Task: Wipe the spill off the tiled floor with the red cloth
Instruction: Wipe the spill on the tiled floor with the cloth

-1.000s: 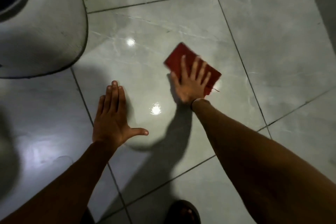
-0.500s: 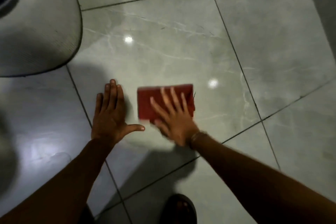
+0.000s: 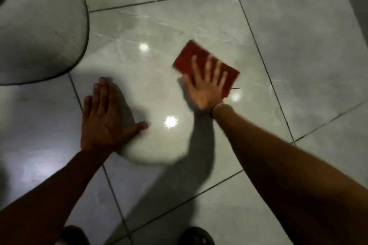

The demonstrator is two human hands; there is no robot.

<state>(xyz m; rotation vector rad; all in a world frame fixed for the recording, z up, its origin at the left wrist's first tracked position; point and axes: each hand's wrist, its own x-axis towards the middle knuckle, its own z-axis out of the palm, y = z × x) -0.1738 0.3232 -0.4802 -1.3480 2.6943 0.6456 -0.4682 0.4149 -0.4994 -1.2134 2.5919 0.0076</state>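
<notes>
On the grey tile (image 3: 199, 26) | my right hand (image 3: 207, 87), fingers spread, has swept the red cloth (image 3: 191, 55) outward again | left hand (image 3: 103, 119) flat, bracing | wiping continues, spill not discernible.

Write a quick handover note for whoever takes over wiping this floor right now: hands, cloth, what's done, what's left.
Right hand: flat, fingers spread, pressing the folded red cloth onto the tiled floor, up and right of centre.
Left hand: empty, palm flat on the floor, bracing, beside the white rounded base.
Done: wiping is under way on the middle tile.
Left: the tile is glossy with light glare, so I cannot tell what spill remains; check between the hands and keep wiping.
</notes>
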